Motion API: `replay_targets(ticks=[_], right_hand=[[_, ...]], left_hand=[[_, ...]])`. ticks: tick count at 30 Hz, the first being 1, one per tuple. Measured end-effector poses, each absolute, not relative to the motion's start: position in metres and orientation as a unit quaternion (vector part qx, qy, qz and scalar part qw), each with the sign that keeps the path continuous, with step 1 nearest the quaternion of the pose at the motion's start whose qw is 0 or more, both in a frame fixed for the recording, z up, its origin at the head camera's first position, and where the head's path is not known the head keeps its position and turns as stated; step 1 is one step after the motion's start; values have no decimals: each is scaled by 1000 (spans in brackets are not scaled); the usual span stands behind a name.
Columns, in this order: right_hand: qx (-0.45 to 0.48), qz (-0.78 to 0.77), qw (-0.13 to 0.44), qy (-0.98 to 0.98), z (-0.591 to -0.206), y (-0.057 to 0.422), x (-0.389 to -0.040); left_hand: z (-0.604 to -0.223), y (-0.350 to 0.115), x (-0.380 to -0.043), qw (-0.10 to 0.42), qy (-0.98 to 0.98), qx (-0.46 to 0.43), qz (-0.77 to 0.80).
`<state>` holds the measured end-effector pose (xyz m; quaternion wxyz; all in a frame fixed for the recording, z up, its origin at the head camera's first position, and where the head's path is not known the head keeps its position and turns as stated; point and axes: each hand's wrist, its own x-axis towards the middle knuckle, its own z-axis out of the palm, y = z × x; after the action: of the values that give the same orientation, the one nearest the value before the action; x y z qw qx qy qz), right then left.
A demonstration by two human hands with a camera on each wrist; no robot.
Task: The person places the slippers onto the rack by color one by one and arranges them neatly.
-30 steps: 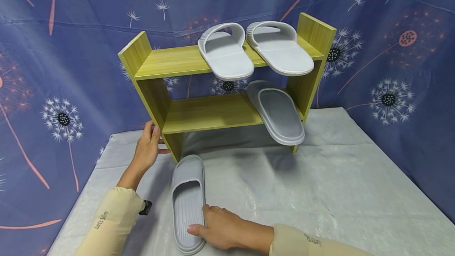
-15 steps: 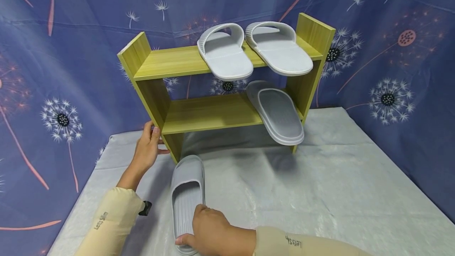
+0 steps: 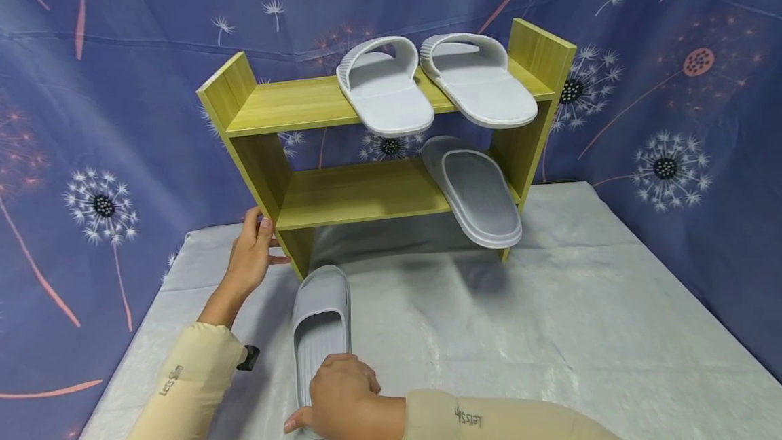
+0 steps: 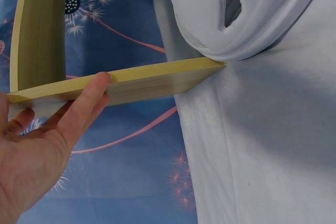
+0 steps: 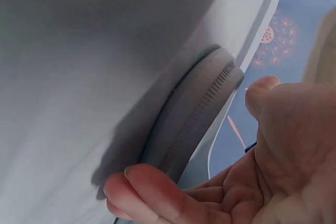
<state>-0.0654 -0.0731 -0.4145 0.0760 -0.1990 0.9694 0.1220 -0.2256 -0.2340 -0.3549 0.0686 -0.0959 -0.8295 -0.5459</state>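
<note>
A two-tier yellow wooden shoe rack point(image 3: 360, 199) stands against the cloth backdrop. My left hand point(image 3: 247, 260) holds the lower part of its left side panel, thumb at the front edge; in the left wrist view, my left hand point(image 4: 47, 150) has fingers against that panel. A grey slipper point(image 3: 320, 294) lies on the cloth before the rack's left leg, toe toward the rack. My right hand point(image 3: 342, 392) is over its heel, hiding that end. In the right wrist view, thumb and fingers of my right hand point(image 5: 236, 166) are spread apart beside the slipper's side point(image 5: 191, 114).
Two white slippers, a left one point(image 3: 391, 97) and a right one point(image 3: 485, 90), sit on the rack's top shelf. Another grey slipper point(image 3: 479, 192) leans out over the lower shelf's right end. A pale cloth point(image 3: 580, 331) covers the surface; blue dandelion-print fabric point(image 3: 122, 121) hangs behind.
My right hand has moved left and down, from the slipper's right side to its heel. My left hand stays on the rack. The slippers keep their places.
</note>
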Motion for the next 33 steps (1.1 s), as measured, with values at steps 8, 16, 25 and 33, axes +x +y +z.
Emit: replay_targets(ticks=[8,16,25,33], right_hand=[[-217,148,62,963,-418,-76,-64],[-224,176,38,958,-419,-77,-61],[-236,175,55,954,-417,-75,-61],[-224,132,90,961,-411,-71,-66]], left_hand=[[-353,-233,-224,69,-829,-94,-546],[-353,-232,-223,72,-828,-95,-548],[-354,-233,-224,72,-828,-98,-547],[-354,-234,-225,71,-832,-97,-542]])
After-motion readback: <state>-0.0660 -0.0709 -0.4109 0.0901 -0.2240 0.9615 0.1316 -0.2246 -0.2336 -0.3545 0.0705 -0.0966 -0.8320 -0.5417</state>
